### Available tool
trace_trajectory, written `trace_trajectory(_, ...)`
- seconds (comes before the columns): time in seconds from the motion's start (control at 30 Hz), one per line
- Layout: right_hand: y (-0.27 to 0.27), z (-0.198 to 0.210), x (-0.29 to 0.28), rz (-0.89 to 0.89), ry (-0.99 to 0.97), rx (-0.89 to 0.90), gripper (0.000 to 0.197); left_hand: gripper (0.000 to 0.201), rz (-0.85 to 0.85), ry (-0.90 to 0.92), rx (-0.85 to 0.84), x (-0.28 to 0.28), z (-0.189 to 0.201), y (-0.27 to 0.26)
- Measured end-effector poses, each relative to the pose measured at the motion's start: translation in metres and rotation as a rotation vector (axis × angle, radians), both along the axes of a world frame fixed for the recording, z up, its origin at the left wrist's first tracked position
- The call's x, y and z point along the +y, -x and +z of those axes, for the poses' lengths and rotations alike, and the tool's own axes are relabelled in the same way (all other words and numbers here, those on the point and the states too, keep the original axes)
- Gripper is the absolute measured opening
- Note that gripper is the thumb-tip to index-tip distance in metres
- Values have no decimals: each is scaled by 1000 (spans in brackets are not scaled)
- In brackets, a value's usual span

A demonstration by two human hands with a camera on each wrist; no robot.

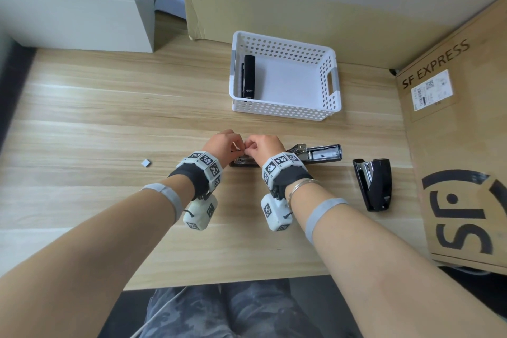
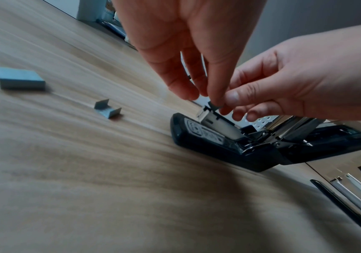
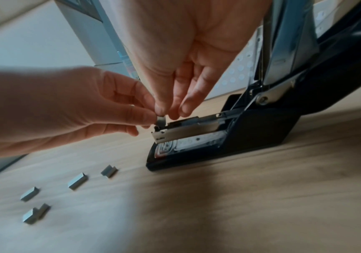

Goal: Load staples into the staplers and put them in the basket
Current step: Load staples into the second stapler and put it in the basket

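A black stapler (image 1: 318, 155) lies opened flat on the wooden table, its metal staple channel (image 2: 216, 125) bare. Over the channel's front end, my left hand (image 1: 223, 145) and right hand (image 1: 260, 147) meet and both pinch a small grey staple strip (image 2: 215, 104). In the right wrist view the strip (image 3: 161, 119) sits just above the channel tip (image 3: 160, 136). A second black stapler (image 1: 373, 184) lies partly open to the right. The white perforated basket (image 1: 279, 111) stands behind, with a closed black stapler (image 1: 248, 77) inside along its left wall.
Loose staple blocks lie left of the hands: one (image 1: 146, 163) shows in the head view, several (image 3: 77, 181) in the right wrist view. A large cardboard box (image 1: 452, 145) borders the table's right side, and white boxes (image 1: 76, 3) stand at the back left.
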State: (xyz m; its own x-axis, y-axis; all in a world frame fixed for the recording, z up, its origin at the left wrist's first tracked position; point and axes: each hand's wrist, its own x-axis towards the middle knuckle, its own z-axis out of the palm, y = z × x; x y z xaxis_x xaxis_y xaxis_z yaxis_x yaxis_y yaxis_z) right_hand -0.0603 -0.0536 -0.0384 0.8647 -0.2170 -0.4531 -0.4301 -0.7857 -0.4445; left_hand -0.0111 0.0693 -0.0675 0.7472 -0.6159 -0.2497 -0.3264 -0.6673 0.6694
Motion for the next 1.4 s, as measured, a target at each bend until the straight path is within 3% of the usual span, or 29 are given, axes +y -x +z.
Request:
trace_trajectory(0.37, -8, 5, -8, 53, 4, 49, 23, 10, 69, 174, 91, -2, 5, -5)
trace_trajectory(0.6, 2, -2, -9, 152, 107, 61, 16, 17, 57, -12, 146, 10, -6, 0)
trace_trajectory(0.97, -5, -8, -3, 188, 166, 124, 25, 28, 51, -16, 129, 14, -8, 4)
trace_trajectory(1.23, -6, -6, -5, 56, 71, 118, 18, 27, 105, -11, 137, 21, -4, -5)
trace_trajectory(1.4, -6, -5, -2, 63, 94, 153, 12, 33, 153, -99, 85, 40, -5, -16)
